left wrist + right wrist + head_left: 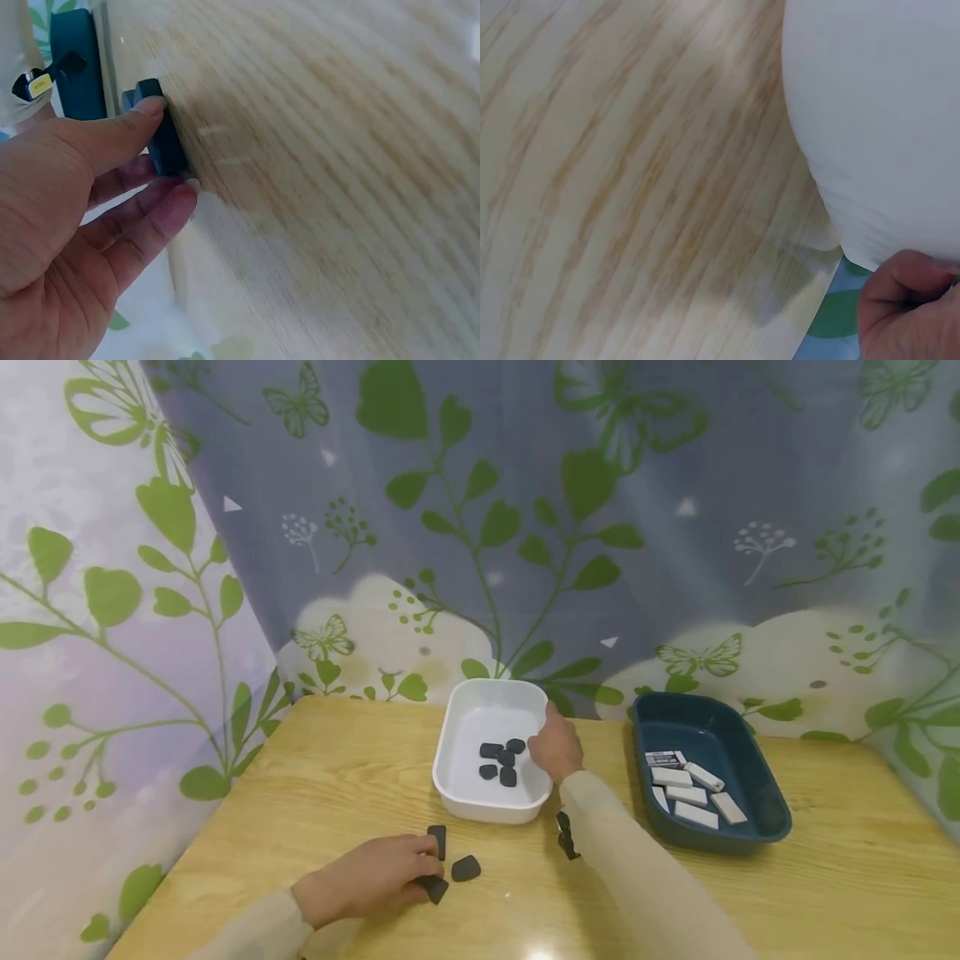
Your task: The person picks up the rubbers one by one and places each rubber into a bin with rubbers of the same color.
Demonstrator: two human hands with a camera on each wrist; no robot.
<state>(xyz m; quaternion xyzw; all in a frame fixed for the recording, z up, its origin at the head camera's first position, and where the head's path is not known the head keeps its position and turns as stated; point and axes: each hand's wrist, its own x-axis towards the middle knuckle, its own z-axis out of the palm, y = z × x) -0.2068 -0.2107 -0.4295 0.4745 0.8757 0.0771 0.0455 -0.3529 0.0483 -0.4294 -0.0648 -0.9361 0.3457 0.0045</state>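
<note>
In the head view, my left hand point(367, 875) is low on the wooden table, pinching a small black block point(433, 888) between thumb and fingers. Close up in the left wrist view, the thumb lies on one end of that dark block and fingertips meet its other end. Another black block point(437, 842) stands out just past these fingers, and a rounded black one point(467, 868) lies to their right. My right hand point(557, 745) grips the right rim of a white basin point(491, 812). Inside the basin lie several black blocks point(507, 777).
To the right stands a dark blue basin point(712, 842) with several white blocks point(696, 815) and one printed, sleeved block point(665, 759) in it. A leaf-patterned curtain point(480, 527) hangs behind the wooden table point(360, 760). A dark band point(567, 837) circles the right wrist.
</note>
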